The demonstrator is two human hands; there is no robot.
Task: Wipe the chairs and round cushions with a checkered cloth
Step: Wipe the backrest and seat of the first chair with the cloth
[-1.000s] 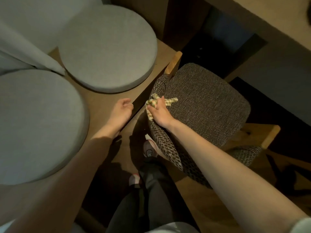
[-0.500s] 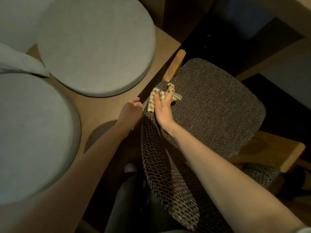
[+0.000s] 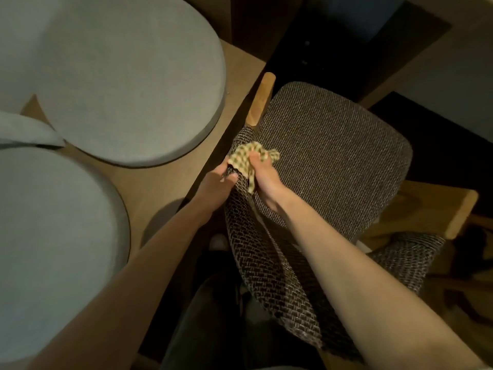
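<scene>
The right hand [image 3: 262,177] squeezes the checkered cloth [image 3: 244,156] on the back edge of the chair [image 3: 333,161], the left hand [image 3: 217,182] grips that edge just beside it, and the edge runs toward the person

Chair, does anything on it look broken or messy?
No. The chair looks whole; the cloth is just bunched on its back edge in the right hand, and the left hand holds that edge.

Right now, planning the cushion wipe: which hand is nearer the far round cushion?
Left. The left hand grips the chair back beside the round cushion; the right hand holds the checkered cloth beyond it.
</scene>
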